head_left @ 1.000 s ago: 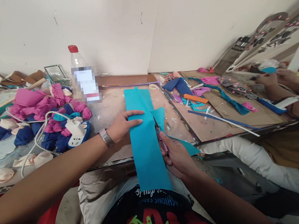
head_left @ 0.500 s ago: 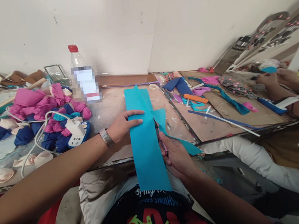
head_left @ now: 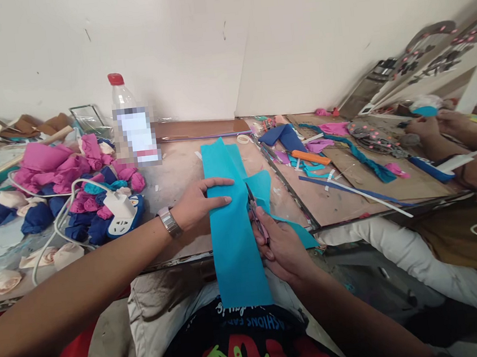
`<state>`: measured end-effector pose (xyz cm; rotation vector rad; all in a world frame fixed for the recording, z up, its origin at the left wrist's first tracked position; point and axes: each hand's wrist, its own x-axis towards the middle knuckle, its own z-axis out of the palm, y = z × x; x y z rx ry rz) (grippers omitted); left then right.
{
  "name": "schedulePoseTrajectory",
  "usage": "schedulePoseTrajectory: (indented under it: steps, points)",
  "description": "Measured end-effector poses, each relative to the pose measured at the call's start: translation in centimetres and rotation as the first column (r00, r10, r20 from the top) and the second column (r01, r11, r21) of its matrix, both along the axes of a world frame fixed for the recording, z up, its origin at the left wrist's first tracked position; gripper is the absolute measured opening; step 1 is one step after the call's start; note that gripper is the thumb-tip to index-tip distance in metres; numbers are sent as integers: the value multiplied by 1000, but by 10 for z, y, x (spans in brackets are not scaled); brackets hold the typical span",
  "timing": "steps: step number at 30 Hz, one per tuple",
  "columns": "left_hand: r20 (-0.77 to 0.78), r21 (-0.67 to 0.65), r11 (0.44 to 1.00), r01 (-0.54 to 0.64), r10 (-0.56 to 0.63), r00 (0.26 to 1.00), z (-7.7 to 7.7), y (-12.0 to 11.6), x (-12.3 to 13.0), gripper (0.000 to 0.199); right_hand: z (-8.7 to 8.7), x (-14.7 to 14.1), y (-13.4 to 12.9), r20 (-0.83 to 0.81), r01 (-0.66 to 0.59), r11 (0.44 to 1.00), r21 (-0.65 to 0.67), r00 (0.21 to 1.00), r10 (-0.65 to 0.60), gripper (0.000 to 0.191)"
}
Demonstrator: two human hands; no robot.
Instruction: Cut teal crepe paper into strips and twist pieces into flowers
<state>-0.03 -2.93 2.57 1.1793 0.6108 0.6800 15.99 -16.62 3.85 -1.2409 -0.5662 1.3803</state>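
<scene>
A long turquoise sheet (head_left: 237,247), fabric or crepe paper by its look, lies over the table edge and hangs toward my lap. My left hand (head_left: 199,205) pinches its left edge, thumb and index finger on top. Scissors (head_left: 258,219) are held in my right hand (head_left: 281,242), fingers wrapped round the handles. The blades point away from me at the sheet's right side, where a cut runs. Beyond the cut, a loose turquoise flap (head_left: 260,187) bends off to the right and trails down to the table edge.
Pink, blue and cream fabric flowers (head_left: 58,169) crowd the left, beside a power strip (head_left: 124,222) with a white cable. A red-capped bottle (head_left: 117,89) stands behind. To the right lie an orange-handled tool (head_left: 310,156) and strips. A co-worker's hands (head_left: 424,127) are at far right.
The scissor blades have shifted slightly and the turquoise flap beside them has lifted and moved a little to the right. My left hand keeps its grip on the sheet.
</scene>
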Motion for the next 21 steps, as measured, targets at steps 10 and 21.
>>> schedulePoseTrajectory:
  steps: [10, 21]
  points:
    - [4, 0, 1000, 10, -10, 1000, 1, -1, 1, 59, 2, -3, 1, 11, 28, 999, 14, 1000, -29, 55]
    - [21, -58, 988, -145, 147, 989, -3, 6, 1, 60, -3, -4, -1, -57, -44, 999, 17, 997, 45, 52]
